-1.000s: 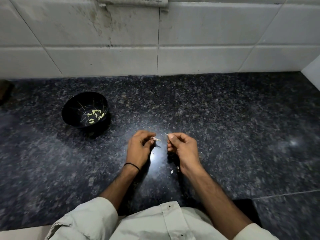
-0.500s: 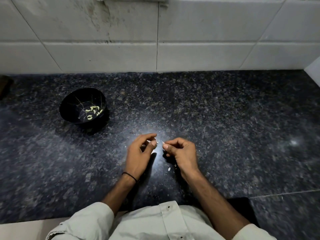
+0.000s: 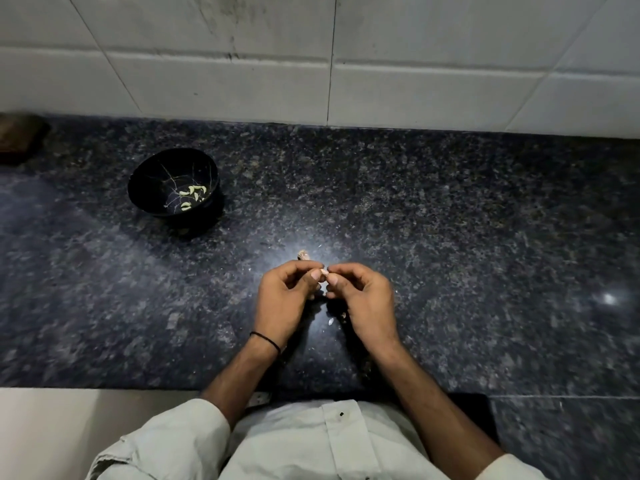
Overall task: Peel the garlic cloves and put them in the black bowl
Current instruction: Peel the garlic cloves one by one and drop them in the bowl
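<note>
Two hands meet over the bench [image 3: 450,237] near the middle of its front edge. The left hand [image 3: 284,303] and right hand [image 3: 367,303], fingers [image 3: 316,274] curled, pinch one garlic clove [image 3: 324,271] between their tips. Peeled cloves [image 3: 193,194] lie in the black bowl [image 3: 152,178] toward the back-left corner.

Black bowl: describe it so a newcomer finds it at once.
On the dark speckled countertop below the white tiled wall, look left of and beyond the left hand. The black bowl stands there, the only bowl, with pale peeled cloves inside.
</note>
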Available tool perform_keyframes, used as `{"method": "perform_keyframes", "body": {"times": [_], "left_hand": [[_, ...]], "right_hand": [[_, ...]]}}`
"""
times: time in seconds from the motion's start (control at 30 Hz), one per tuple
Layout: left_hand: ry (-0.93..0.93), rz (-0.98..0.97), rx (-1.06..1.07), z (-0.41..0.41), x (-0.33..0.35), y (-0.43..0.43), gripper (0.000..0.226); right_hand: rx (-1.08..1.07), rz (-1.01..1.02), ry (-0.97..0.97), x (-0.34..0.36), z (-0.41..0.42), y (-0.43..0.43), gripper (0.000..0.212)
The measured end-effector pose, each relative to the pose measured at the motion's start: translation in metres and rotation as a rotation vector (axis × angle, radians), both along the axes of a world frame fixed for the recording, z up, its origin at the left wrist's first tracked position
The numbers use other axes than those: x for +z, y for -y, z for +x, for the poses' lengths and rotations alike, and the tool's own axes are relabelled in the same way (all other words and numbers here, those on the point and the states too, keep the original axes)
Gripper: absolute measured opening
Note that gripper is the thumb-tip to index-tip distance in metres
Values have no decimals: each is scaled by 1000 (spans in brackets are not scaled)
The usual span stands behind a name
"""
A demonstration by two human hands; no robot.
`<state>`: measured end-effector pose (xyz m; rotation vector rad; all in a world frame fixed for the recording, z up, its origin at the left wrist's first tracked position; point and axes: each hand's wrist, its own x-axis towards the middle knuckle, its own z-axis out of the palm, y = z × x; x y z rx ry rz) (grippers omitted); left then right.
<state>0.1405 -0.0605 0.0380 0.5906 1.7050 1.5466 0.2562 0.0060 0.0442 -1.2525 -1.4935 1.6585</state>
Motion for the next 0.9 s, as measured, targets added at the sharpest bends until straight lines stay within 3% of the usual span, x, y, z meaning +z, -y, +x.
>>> {"method": "perform_keyframes", "body": {"times": [0.9], "left_hand": [[-109,81,7,6,23,11,15]], "right_hand": [[159,8,-66,24,14,-10,12]]}}
